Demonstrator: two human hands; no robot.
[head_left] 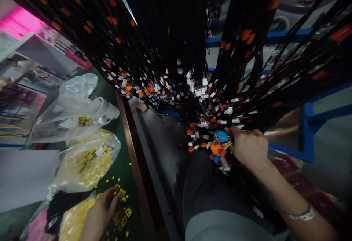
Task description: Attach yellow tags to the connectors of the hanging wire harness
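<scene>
Blue plug (220, 136): one, at the right hand (249, 147), just off its thumb side; long axis roughly crosswise, its yellow-marked end facing left, toward the bench (134, 219) side, its rear toward the fist. Right hand: closed around the wires (228, 145) behind the plug; the nearer of the two hands to it. Orange plug (216, 148): just below the blue one, in the same cluster. Left hand (100, 208): over the bench, well apart from the blue plug, which lies forward and to the right of it, beyond the bench's brown edge (132, 149); fingers bent, thumb and forefinger narrowly parted; whether a piece is pinched between them, cannot tell. Yellow pieces (122, 217): many, small, loose on the bench, at the left fingertips and just right of them; single pieces too small to read for direction. Clear bag (66, 173): more yellow pieces inside, lying forward of the left hand. White cup (108, 107): tilted, farther forward on the bench. Black cables (170, 24): thick hanging bunches ahead, small plugs at their lower ends.
</scene>
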